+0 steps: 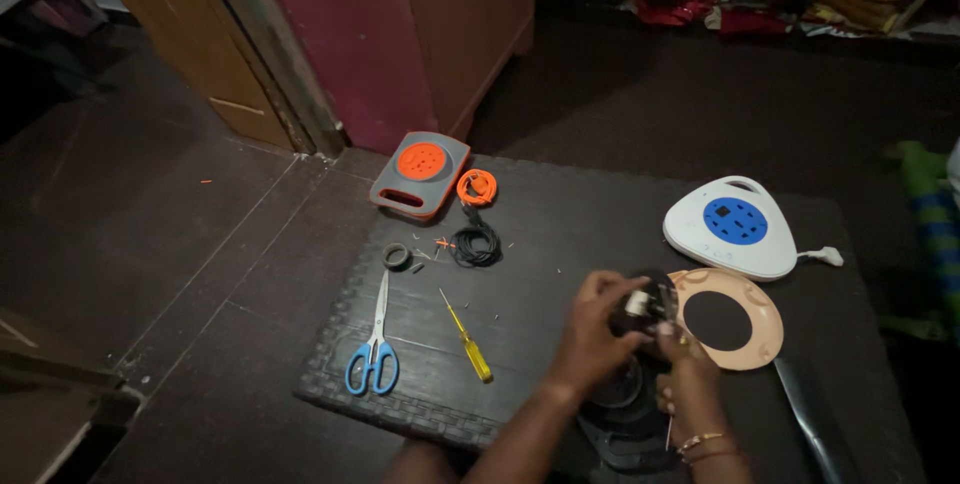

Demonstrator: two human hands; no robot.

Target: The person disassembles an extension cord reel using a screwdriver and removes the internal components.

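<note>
Left hand: the left hand (597, 329) is curled around the left side of a black reel (640, 316), fingers bent over its top, gripping it.
Right hand: the right hand (680, 349) grasps the same reel from the right and below, thumb pressed near a small white part on top; gold bangles (702, 444) sit on that wrist.
Reel: dark and round, held just above the desk (560, 234) at its near edge, between both hands; detail of the white part is too blurred to tell.
Below the hands: another dark round part (625, 414) lies under the reel, dim and hard to make out.
Ring plate: a peach ring plate (762, 316) with a round black hole lies flat just right of the reel, touching the right hand's fingers.
White case: a white rounded case (735, 224) with a blue disc on top sits beyond the ring plate, a white plug (825, 257) at its right side.
Grey case: a grey case (420, 172) with an orange disc lies at the desk's far left corner.
Cables: a small orange coil (476, 186) lies beside the grey case, a black coil (476, 244) just nearer.
Tape: a small dark tape roll (397, 256) lies left of the black coil.
Scissors: blue-handled scissors (374, 349) lie on the left of the desk, blades pointing away.
Screwdriver: a yellow screwdriver (468, 339) lies slantwise between the scissors and the left hand, apart from both.
Desk: dark, textured, low on the floor, with small scraps scattered near the coils.
</note>
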